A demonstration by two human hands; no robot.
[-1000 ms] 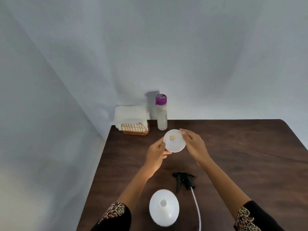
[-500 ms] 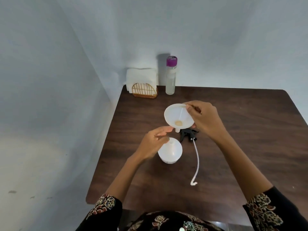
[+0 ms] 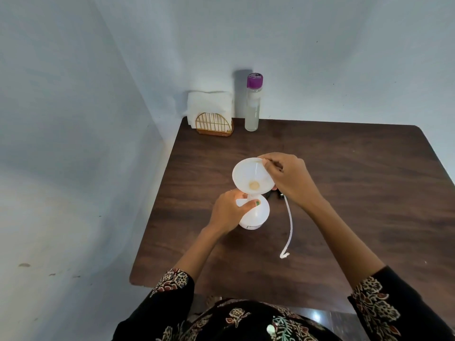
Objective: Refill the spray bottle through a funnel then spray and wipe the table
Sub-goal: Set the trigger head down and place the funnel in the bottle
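Dark wood forms the desk [image 3: 344, 193]. Near its middle the white spray bottle [image 3: 256, 215] is gripped by the left hand [image 3: 229, 210]. Directly above the bottle, the white funnel [image 3: 248, 174] is pinched at its rim by the right hand [image 3: 290, 178].

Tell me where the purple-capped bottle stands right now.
The purple-capped bottle stands upright at the table's far edge, against the wall, just right of the napkin holder.
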